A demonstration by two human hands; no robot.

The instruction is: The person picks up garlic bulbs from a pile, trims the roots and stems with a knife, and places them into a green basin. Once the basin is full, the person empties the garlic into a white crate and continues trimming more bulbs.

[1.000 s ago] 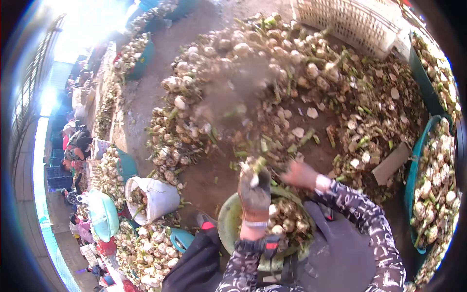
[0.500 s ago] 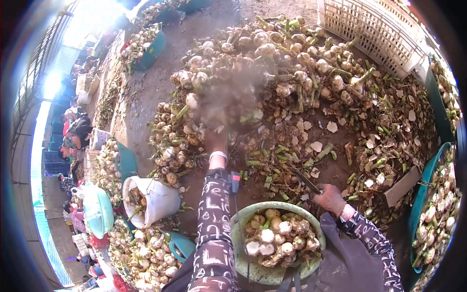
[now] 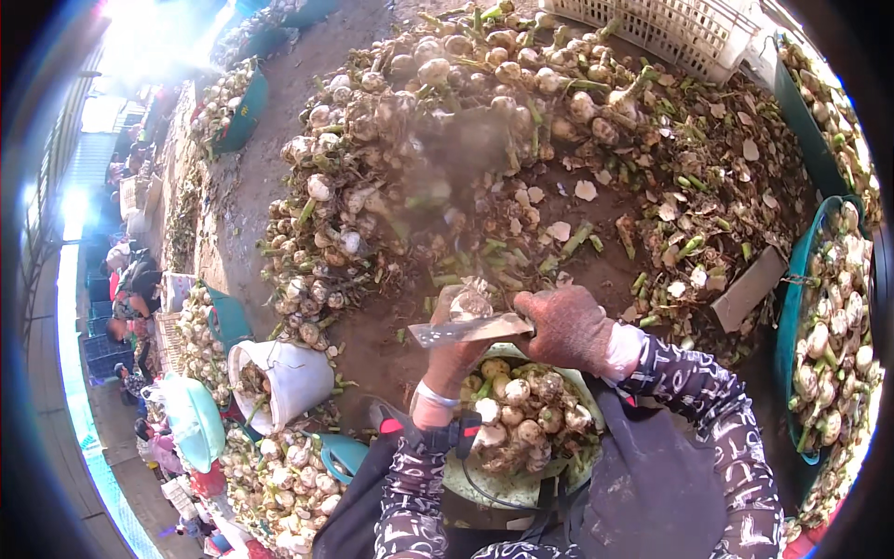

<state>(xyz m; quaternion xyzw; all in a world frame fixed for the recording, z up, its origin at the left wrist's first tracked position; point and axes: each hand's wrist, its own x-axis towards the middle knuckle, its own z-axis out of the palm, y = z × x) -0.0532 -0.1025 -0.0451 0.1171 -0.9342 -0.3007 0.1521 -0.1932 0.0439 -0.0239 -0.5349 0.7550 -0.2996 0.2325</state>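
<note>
My left hand [image 3: 453, 365] is closed around a garlic bulb [image 3: 471, 300], whose pale, rooty top sticks up past the fingers. My right hand [image 3: 570, 328], in a brown work glove, grips a broad-bladed knife [image 3: 473, 330]. The blade points left and lies across in front of the bulb and my left hand; whether its edge touches the bulb I cannot tell. Just below both hands stands a pale green basin [image 3: 466, 484] heaped with trimmed garlic bulbs [image 3: 529, 410], some showing white cut faces.
Beyond my hands lies a large heap of untrimmed garlic [image 3: 372, 121], with stalk scraps [image 3: 689, 247] to its right. A white bucket [image 3: 303, 380] lies tipped at left, near filled teal tubs [image 3: 228, 317]. Another teal tub [image 3: 792, 373] stands right; a white crate [image 3: 666, 37] sits behind. People work far left.
My left hand has drawn back from the heap toward me and now holds a garlic bulb. My right hand has brought the knife leftward to meet it above the basin. The view has shifted slightly.
</note>
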